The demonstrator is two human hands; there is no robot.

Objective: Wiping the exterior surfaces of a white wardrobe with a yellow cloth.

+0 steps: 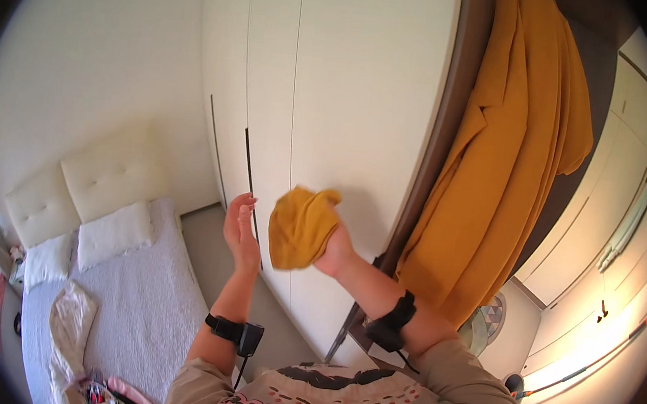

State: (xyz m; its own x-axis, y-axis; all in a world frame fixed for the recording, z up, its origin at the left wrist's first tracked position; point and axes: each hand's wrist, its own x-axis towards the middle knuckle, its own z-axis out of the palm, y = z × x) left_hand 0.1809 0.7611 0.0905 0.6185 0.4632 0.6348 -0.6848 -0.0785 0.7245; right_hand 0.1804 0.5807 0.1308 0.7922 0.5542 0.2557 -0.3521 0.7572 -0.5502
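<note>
My right hand [337, 251] is closed on a bunched mustard-yellow cloth [298, 227], held up in front of the white wardrobe doors [353, 128]. The cloth hides most of that hand's fingers. To the left of the cloth, my left hand [242, 233] is raised with its fingers pointing up and nothing in it. A small gap separates it from the cloth. A long mustard-coloured coat [498, 140] hangs to the right, against a dark panel beside the wardrobe.
At the left stands a bed [139, 286] with white pillows [115, 235], a tufted headboard [111, 172] and a crumpled pale garment [73, 319]. Grey floor [212, 242] runs between bed and wardrobe. At the far right, a long pole [594, 364] leans near a lit wall.
</note>
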